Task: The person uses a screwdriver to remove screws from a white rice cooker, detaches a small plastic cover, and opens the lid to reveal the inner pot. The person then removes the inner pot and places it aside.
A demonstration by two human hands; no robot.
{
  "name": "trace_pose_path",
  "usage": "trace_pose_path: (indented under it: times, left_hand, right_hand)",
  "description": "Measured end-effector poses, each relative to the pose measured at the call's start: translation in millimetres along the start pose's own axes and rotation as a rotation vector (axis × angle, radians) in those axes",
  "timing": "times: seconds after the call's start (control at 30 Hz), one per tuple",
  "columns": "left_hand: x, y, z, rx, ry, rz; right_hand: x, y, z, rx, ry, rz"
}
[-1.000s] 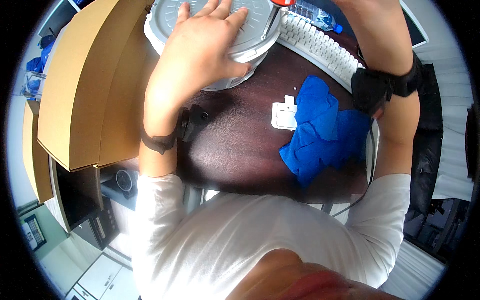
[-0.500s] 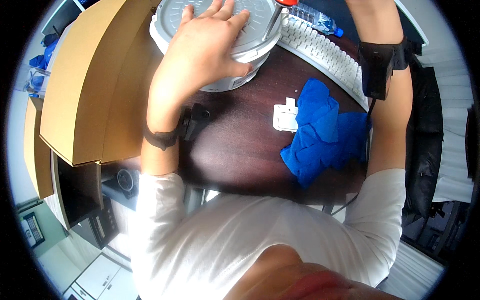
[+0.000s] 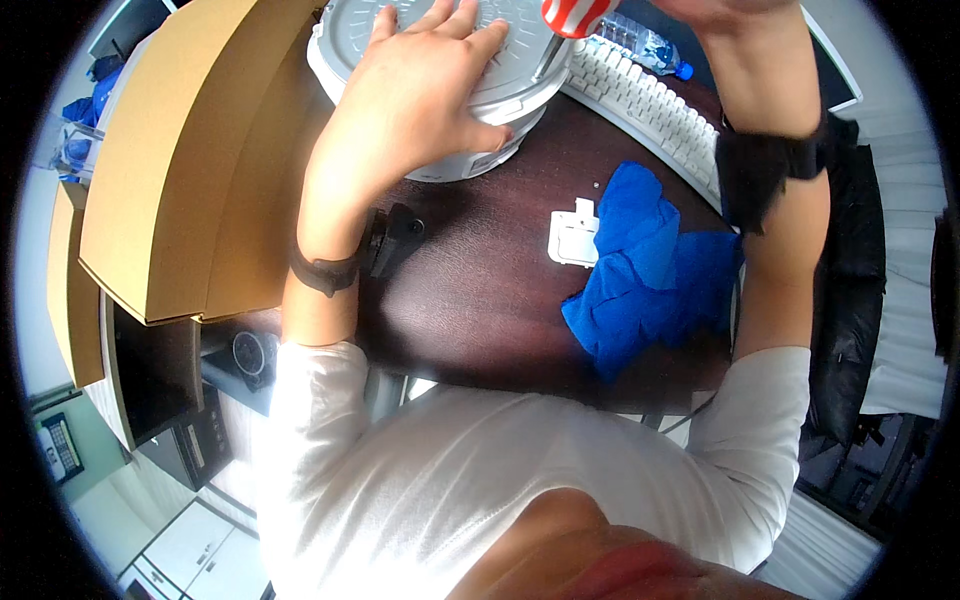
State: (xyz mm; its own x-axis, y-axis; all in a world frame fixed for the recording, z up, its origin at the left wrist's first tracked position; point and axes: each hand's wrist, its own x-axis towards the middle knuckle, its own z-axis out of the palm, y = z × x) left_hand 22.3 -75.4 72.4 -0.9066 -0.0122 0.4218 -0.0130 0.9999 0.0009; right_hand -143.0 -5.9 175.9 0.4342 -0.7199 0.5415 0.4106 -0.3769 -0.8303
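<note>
My left hand [image 3: 420, 100] lies flat with fingers spread on the grey lid of a round white-and-grey device [image 3: 512, 80], which is cut off by the top edge. A screwdriver [image 3: 575, 15] with a red-and-white striped handle slants over the lid's right side, its tip at or just above the surface. My right hand [image 3: 735, 6] reaches to the handle from the right; its fingers lie beyond the top edge. On the desk sits a small white plastic cover [image 3: 574, 240] with a tab, beside a crumpled blue cloth [image 3: 650, 270]. A tiny screw-like piece [image 3: 597, 185] is near them.
A white keyboard [image 3: 650, 115] runs along the right of the device, with a clear plastic bottle [image 3: 640, 45] behind it. At left stands a large cardboard box [image 3: 190, 170]. Black straps with small devices are around both my wrists. The dark desk [image 3: 470, 290] ends near my body.
My right hand has come down and nearer, and the screwdriver has tilted so that more of its handle shows. My left hand stays on the lid.
</note>
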Motion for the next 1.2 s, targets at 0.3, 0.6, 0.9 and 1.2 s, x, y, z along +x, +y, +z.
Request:
trace_pose_path:
  times: [0.3, 0.6, 0.9, 1.2]
  left_hand:
    - [-1.6, -2.9, 3.5, 0.003, 0.016, -0.025]
    - [-1.0, 0.7, 0.2, 0.022, 0.024, -0.011]
    - [1.0, -1.1, 10.8, -0.033, 0.041, -0.036]
    - [-8.1, -1.7, 0.4, -0.018, 0.017, -0.081]
  right_hand:
    - [0.0, -19.4, 54.5, -0.489, 0.700, 0.054]
    - [-0.2, -29.6, 32.0, -0.188, 0.073, 0.162]
    - [-4.2, -30.7, 36.7, -0.283, 0.809, 0.023]
    - [-5.3, -17.1, 62.5, -0.240, 0.662, -0.231]
